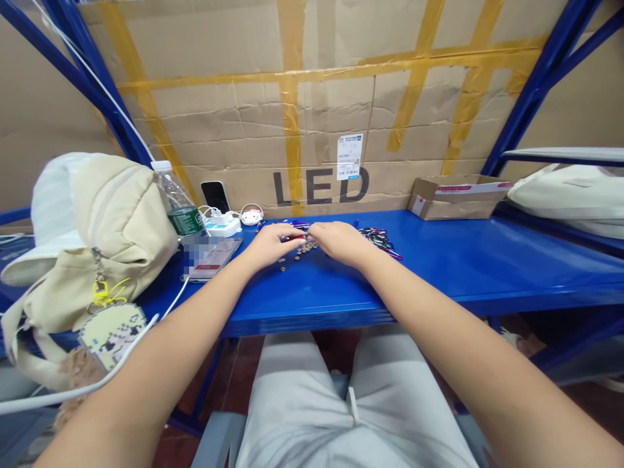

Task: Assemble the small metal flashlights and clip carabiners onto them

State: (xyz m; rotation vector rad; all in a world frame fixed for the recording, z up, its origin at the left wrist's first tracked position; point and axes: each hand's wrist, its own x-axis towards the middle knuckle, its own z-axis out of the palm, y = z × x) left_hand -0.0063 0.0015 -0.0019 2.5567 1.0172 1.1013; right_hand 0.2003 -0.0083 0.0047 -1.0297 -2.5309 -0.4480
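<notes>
My left hand [274,244] is closed over the blue tabletop, with a small red piece [299,237] showing at its fingertips. My right hand [340,241] meets it fingertip to fingertip, its fingers bent and pressed together; what they pinch is too small to make out. Just below the fingertips lie several small brass-coloured round pieces [304,249], a few scattered toward me. Beside my right hand is a heap of slim dark and coloured pen-like pieces [376,238]. More slim blue pieces [263,225] lie behind my hands, partly hidden.
Left on the blue table [453,260] are a cream backpack [121,201], a water bottle [182,214], a phone [221,257] with a white cable, and a white power adapter [223,224]. An open cardboard box [455,198] stands back right. Large cardboard [234,130] rises behind.
</notes>
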